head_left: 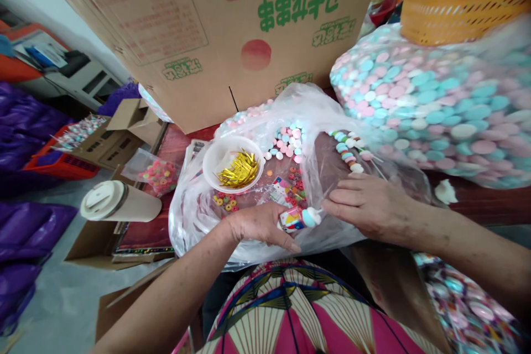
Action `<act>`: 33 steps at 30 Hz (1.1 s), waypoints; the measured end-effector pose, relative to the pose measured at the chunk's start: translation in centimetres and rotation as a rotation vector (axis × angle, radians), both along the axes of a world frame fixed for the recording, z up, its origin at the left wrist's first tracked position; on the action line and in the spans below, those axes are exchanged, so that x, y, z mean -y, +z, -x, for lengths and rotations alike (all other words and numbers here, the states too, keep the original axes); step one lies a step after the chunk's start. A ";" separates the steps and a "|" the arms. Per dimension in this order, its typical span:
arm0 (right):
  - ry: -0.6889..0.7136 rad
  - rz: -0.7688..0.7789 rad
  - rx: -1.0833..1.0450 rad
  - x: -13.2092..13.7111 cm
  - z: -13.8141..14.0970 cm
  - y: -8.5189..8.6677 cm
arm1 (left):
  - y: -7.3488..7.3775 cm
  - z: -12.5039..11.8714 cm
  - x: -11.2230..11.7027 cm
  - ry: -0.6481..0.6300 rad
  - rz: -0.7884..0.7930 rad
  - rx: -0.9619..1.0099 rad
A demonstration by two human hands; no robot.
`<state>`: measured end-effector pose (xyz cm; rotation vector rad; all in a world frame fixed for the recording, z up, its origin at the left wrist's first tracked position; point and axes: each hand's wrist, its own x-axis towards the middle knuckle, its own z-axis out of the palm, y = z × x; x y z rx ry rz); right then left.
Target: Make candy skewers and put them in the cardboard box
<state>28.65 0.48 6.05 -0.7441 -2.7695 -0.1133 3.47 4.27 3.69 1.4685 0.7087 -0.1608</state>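
Candy stack (299, 219) in hand, gripped the printed wrapper (290, 221) between thumb and curled fingers of the left hand (263, 225), over crumpled clear plastic (187, 227) on the tabletop (477, 206) and near a bowl (210, 168) of gold strips (239, 170). Held the right hand (369, 207) just beside the pale tip (311, 217), with fingers bent close together; could not tell whether pinched on anything. Called, by all appearances, for a steady but gentle left grip, to spare the soft-looking tip from squashing, and for any right-hand pressure in line with the stack.
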 end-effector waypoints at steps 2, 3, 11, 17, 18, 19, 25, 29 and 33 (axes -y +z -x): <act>-0.014 0.103 0.023 0.1 0.6 -0.5 | 0.0 -0.5 0.1 -0.002 -0.135 -0.015; -0.026 0.160 0.041 0.1 0.9 -0.7 | -0.1 -0.8 0.2 0.003 -0.203 -0.028; -0.046 0.243 0.102 -0.7 3.7 -1.3 | -1.2 -2.5 0.8 0.108 -0.307 -0.042; -0.094 0.163 0.044 -1.6 3.7 -2.1 | -1.8 -2.4 1.3 0.140 -0.318 -0.067; -0.075 0.200 0.036 -1.7 4.0 -2.6 | -2.2 -2.5 1.4 0.141 -0.380 -0.073; -0.061 0.240 0.023 -1.8 4.4 -3.2 | -2.5 -2.5 1.5 0.155 -0.445 -0.077; -0.022 0.395 -0.223 -2.9 3.9 -3.8 | -1.4 2.0 0.0 0.221 -0.351 0.111; -0.007 0.352 -0.217 -3.6 3.7 -2.2 | 0.1 4.7 0.4 0.171 -0.013 0.009; 0.008 0.346 -0.112 -4.0 5.5 -1.7 | -0.6 3.9 2.9 0.422 0.090 -0.011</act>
